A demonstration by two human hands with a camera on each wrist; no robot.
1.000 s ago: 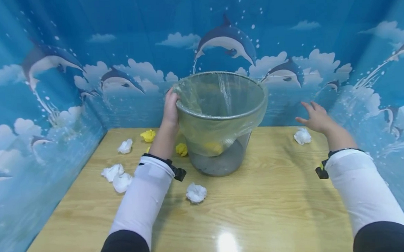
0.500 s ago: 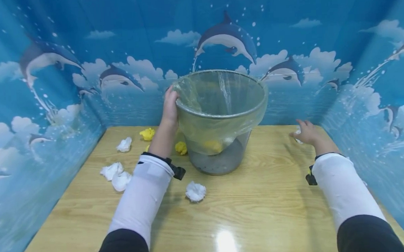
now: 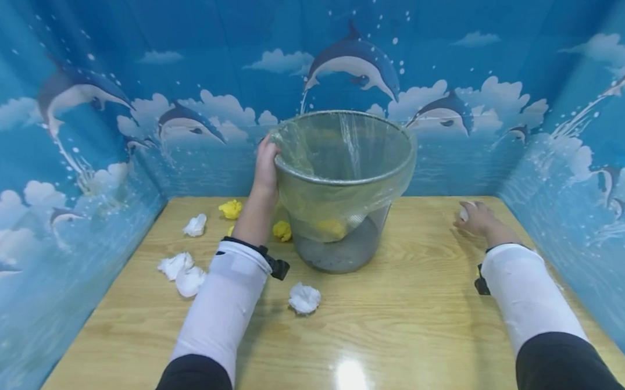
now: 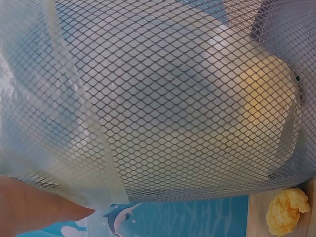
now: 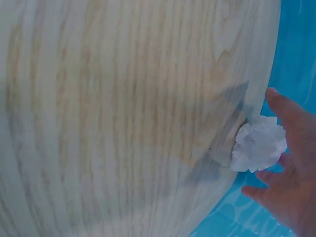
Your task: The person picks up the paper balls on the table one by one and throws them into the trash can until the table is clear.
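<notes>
At right in the head view, your right hand (image 3: 478,220) spreads thumb and fingers about the white wad (image 5: 259,144), which should prove light, soft and easily squashed, best pinched gently by its crumpled sides, while near centre your left hand (image 3: 266,165) grips the bin (image 3: 336,259) by its rim.

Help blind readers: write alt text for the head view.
A person's left hand grips a lined mesh bin on a wooden table; the right hand is at a crumpled white ball. More white balls and yellow balls lie nearby.
</notes>
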